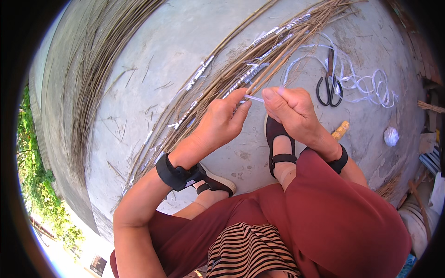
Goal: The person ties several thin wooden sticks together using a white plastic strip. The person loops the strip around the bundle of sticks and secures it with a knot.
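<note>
My left hand (pixel 222 118) pinches the near end of a thin brown stick (pixel 274 69) and a strip of translucent white plastic ribbon (pixel 255 99). A short length of that ribbon runs taut to my right hand (pixel 290 109), whose fingers are closed around it. From the right fist the ribbon loops away over the floor to a loose tangle (pixel 373 88). Beneath and beyond the left hand lies a bundle of thin sticks (pixel 240 74), with several white ribbon wrappings (pixel 200 74) along it. The fingers hide the stick's exact tip.
Black-handled scissors (pixel 323 93) lie under the ribbon loops at the right. Nearby are a yellow object (pixel 340 130) and a ball of clear plastic (pixel 391 136). A larger pile of long twigs (pixel 100 69) spreads across the concrete floor (pixel 167 41) at the left.
</note>
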`<state>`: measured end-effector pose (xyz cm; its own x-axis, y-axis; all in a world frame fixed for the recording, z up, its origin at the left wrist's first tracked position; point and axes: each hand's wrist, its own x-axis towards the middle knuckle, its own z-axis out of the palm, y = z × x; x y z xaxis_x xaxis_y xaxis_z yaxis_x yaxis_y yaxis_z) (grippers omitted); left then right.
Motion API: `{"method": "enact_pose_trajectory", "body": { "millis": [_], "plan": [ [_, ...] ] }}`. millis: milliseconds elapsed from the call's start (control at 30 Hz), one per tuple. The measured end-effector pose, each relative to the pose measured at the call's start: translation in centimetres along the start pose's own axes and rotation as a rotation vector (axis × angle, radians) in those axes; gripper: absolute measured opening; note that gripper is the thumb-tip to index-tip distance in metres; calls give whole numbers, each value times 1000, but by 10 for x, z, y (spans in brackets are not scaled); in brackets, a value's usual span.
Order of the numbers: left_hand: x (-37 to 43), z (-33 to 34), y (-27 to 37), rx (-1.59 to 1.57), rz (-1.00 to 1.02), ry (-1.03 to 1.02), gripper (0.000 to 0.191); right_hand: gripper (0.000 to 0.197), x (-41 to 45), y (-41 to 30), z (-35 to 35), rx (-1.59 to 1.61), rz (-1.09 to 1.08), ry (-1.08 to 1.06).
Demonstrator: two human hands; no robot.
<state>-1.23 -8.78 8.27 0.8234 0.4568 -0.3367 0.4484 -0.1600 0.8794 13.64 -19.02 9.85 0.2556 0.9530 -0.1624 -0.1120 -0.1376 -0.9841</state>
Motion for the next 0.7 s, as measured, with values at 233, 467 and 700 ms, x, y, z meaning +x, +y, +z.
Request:
{"method": "enact_pose_trajectory", "body": {
  "millis": [233,467,700],
  "plan": [
    [-2,-2,-5,7,123,103,21,37,17,-13,14,-104,-171,-74],
    [-3,-6,-12,-151,28,31,20,39,-5,22,-9,405,282,-12],
    [-5,-10,20,-920,-498,-306,31,37,23,66,-11,1017,609,-48]
  ]
}}
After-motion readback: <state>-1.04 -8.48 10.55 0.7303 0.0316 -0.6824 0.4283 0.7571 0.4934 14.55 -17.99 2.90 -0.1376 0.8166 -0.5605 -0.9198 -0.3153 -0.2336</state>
